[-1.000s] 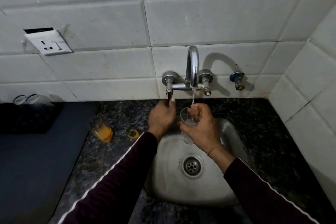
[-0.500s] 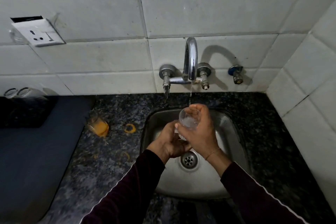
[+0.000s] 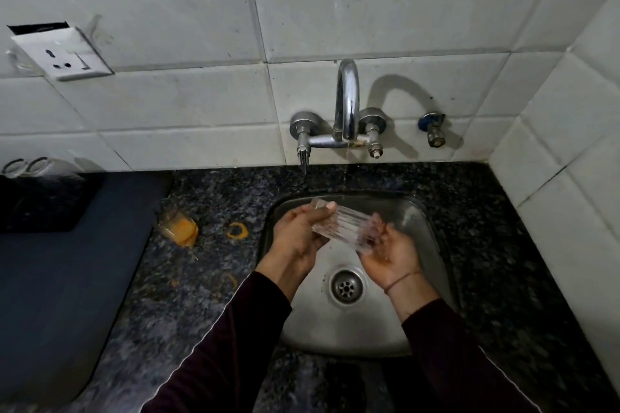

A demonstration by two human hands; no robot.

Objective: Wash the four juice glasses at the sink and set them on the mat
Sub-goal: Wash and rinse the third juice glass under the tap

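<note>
A clear ribbed juice glass [image 3: 342,225] lies on its side over the steel sink [image 3: 432,235], held between both hands. My left hand [image 3: 300,235] grips its upper-left end, thumb on top. My right hand [image 3: 391,253] cups the lower-right end, fingers curled at the glass. Another glass with orange juice residue [image 3: 177,226] stands on the dark granite counter left of the sink. Two clear glasses [image 3: 30,166] sit at the far left on a black mat [image 3: 40,208]. The chrome tap [image 3: 347,104] lets only a thin trickle fall.
A dark blue surface [image 3: 60,295] covers the counter at the left. Orange juice rings [image 3: 237,231] mark the granite. A wall socket [image 3: 63,54] is at upper left, a small valve [image 3: 434,131] right of the tap. White tiled walls close in behind and right.
My left hand left the tap handle and took hold of the glass. The glass came down from under the spout and tipped onto its side. The water stream dwindled to a trickle.
</note>
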